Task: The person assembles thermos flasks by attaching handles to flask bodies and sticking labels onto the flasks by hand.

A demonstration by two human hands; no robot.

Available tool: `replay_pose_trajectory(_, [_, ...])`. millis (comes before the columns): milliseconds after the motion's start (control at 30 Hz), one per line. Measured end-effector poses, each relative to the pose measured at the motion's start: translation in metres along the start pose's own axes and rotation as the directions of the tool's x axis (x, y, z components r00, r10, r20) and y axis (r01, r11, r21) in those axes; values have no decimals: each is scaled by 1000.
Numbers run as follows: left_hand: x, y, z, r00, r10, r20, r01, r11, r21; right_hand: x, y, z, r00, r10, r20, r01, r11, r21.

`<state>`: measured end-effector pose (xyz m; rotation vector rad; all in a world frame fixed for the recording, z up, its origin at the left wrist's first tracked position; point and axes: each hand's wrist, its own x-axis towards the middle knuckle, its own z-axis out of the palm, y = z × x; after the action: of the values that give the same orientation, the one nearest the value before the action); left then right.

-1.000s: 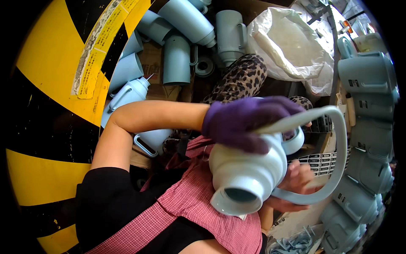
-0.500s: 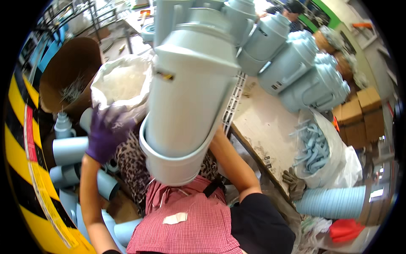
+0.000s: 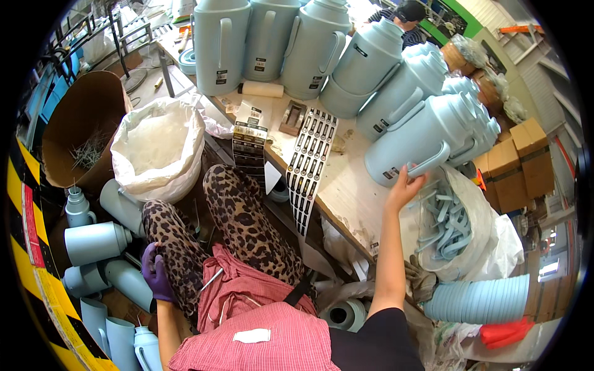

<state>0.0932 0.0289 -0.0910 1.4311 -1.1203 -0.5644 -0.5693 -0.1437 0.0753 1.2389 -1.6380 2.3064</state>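
My right hand (image 3: pixel 405 188) is closed round the handle of a pale blue thermos flask (image 3: pixel 414 142) on the right part of the workbench. This flask leans among others, its small dark label facing me. My left hand (image 3: pixel 158 272), in a purple glove, hangs low beside my left leg. Its fingers are slightly bent and apart, with nothing seen in them. Close to it lie pale blue flask shells (image 3: pixel 129 283) on their sides, and a flask body (image 3: pixel 99 242) is a little higher up. Several more flasks (image 3: pixel 312 49) stand along the far side of the bench.
Label sheets (image 3: pixel 310 154) hang over the edge of the workbench (image 3: pixel 352 167). A white sack (image 3: pixel 154 139) and a brown drum (image 3: pixel 74 130) stand left. On the right are a bag of blue handles (image 3: pixel 448 226), stacked blue rings (image 3: pixel 482 298) and cartons (image 3: pixel 532 154). Another person (image 3: pixel 405 21) works beyond.
The large flask before my chest is gone from there; my right hand now holds a flask by its handle on the bench at right. My left hand has dropped beside my leg.
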Motion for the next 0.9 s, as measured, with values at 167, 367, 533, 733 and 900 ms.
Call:
replay_pose_trajectory(167, [-38,-100,-119,919,-157,-362,229,959,166,36,97,58,905,-368,211,425,790,-443])
replay_pose_trajectory(367, [-207,-85,-275,590,-154,-793,703,-386,598,81,117,113,946,-283,157,323,863,-389])
replay_pose_trajectory(533, [-253,-34,-283,627,-294,-722,520,-531,669,-15,-1,112,751,-461,472,571,813,-115])
replay_pose_trajectory(733, [-202,51,-243,800,-133,-585,580,-79,811,-195,-142,131,386,-356,851,339,913,228])
replay_pose_trajectory(900, [-103,159,-130,859,389,-334,139,449,883,-318,-253,189,-4,-247,969,-457,862,218])
